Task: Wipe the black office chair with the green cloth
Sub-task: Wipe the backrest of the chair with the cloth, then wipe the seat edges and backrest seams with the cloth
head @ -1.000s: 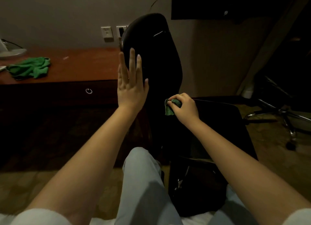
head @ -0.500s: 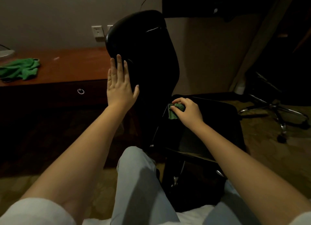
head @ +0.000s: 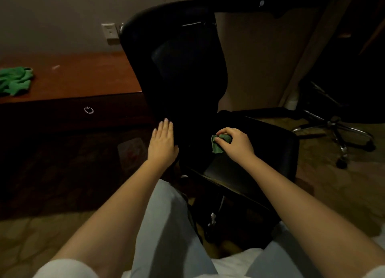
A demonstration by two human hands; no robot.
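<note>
Left hand (head: pixel 163 143): arm extended forward, palm flat, fingers straight and together, laid against the lower left edge of the black office chair (head: pixel 179 69) backrest. It grips nothing.

Right hand (head: pixel 235 143): arm extended, wrist slightly bent, fingers curled down and pinched with the thumb around the green cloth (head: pixel 218 143). Cloth is bunched into a small wad, most of it hidden under the fingers, pressed onto the rear of the chair's seat just in front of the backrest base.

Chair: glossy black, tall curved backrest upright, seat broad and dark with a faint sheen along its near edge. Detail under the seat is too dark to read.

Left of the chair, a reddish wooden desk (head: pixel 83 80) with a ring-pull drawer; its right end is hidden behind the backrest. A second green cloth (head: pixel 14 81) lies crumpled far along the desk, well apart from the chair. Right of the chair, open floor, then another chair's chrome wheeled base (head: pixel 337 132). The person's pale-trousered knee (head: pixel 164 215) is near the seat's front left corner.
</note>
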